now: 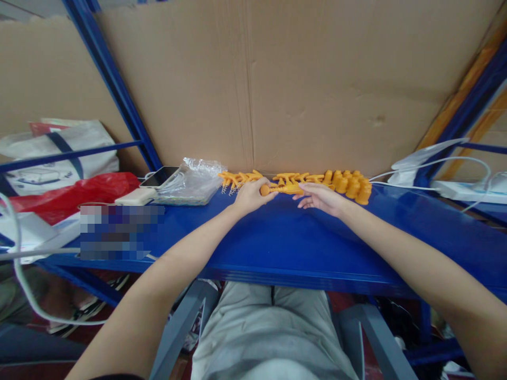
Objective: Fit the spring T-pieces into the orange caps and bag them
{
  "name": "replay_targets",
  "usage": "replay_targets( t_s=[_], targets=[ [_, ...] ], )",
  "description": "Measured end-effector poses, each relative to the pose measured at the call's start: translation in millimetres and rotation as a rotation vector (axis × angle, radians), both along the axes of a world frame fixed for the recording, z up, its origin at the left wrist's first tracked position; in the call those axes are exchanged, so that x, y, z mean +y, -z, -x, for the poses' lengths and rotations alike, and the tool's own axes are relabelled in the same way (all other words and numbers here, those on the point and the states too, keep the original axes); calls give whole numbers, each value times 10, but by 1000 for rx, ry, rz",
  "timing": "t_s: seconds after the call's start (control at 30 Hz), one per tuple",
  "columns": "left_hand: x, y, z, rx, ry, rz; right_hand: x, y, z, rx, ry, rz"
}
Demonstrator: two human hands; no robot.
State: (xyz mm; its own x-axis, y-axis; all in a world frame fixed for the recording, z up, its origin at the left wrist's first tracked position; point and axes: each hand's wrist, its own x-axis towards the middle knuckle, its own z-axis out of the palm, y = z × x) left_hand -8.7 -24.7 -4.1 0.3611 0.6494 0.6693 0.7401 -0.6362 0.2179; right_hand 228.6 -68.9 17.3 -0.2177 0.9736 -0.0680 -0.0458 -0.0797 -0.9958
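My left hand is closed around a small orange plastic part whose round end points toward me. A longer orange plastic piece stretches from there to my right hand. The thumb and forefinger of that hand pinch its right end, while the other fingers are loosely curled. Whether the two parts are joined I cannot tell. Behind my hands lies a row of branching orange pieces. More branching pieces with thin metal-looking coils are left of my left hand. Orange cup-shaped pieces stand in a cluster to the right.
The blue tabletop meets a cardboard wall at the back. To the left are a clear plastic bag, a phone, a white power bank and a red bag. White cables run at the right.
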Motion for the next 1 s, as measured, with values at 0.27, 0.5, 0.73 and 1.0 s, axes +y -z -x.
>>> replay_targets(
  t_s=[0.27,0.5,0.73,1.0],
  targets=[
    [51,-10,41,61,41,45,58,34,-17,46,41,-78],
    [115,8,124,82,59,81,119,44,-74,60,123,-91],
    [183,-2,194,80,6,142,181,25,-179,129,221,-118],
    [168,75,93,127,180,216,86,52,-50,103,117,-74]
  ],
)
